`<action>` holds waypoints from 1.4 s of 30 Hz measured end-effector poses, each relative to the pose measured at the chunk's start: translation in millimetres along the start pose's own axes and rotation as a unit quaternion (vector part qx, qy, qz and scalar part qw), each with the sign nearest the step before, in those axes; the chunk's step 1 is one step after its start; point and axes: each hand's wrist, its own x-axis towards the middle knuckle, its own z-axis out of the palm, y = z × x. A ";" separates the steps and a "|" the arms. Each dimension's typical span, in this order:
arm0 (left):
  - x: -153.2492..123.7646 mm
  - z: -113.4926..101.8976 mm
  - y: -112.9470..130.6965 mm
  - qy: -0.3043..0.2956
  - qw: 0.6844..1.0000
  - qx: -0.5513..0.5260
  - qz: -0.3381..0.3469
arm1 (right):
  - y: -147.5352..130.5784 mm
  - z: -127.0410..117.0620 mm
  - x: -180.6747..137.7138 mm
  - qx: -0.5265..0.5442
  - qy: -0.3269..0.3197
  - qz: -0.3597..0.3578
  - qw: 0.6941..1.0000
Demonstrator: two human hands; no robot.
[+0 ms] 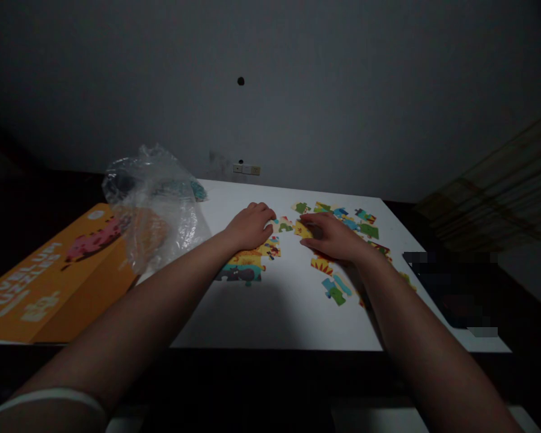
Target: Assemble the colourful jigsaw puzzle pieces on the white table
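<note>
Colourful jigsaw pieces lie on a white table (279,313). My left hand (251,225) rests on a pale piece (283,225) at the top of a joined block of pieces (249,263). My right hand (331,236) pinches a yellow piece (303,230) and holds it against the pale piece. Between the two hands the gap is narrow. Loose pieces (356,221) lie beyond and to the right of my right hand, and a blue and green piece (336,290) lies under my right forearm.
An orange puzzle box (49,276) lies at the table's left. On it sits a crumpled clear plastic bag (155,201). A dark blurred object (455,282) is at the right edge. A grey wall with a socket (247,169) stands behind.
</note>
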 end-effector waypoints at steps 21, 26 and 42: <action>0.9 2.7 -2.1 0.002 1.000 -0.001 0.003 | -30.1 -1.9 -5.0 0.226 -0.037 0.038 0.973; 0.3 2.3 -1.8 0.006 1.000 -0.001 0.005 | -31.0 -3.2 -5.4 0.240 -0.046 0.051 0.968; -0.7 0.0 0.4 0.004 1.000 0.002 0.000 | -32.3 -3.2 -3.8 0.201 -0.039 0.038 0.978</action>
